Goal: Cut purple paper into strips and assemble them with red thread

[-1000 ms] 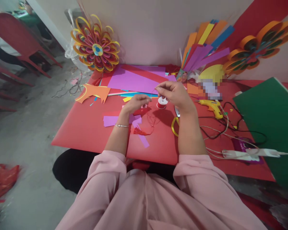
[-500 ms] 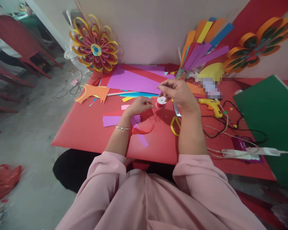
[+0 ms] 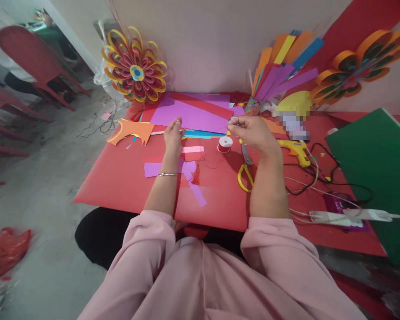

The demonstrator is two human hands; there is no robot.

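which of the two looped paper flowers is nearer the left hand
The red and yellow looped paper flower, back left, is nearer the left hand; the orange and dark green flower is far right.

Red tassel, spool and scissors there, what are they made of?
The red tassel seems to be soft thread, because it spreads into fine strands. The spool looks like smooth plastic, maybe card, with a plain white rim. The scissors look like metal and plastic: a grey, slightly shiny blade and a solid yellow handle.

red tassel (image 3: 196,174), red-and-white spool (image 3: 224,143), yellow-handled scissors (image 3: 247,159), yellow glue gun (image 3: 299,151)
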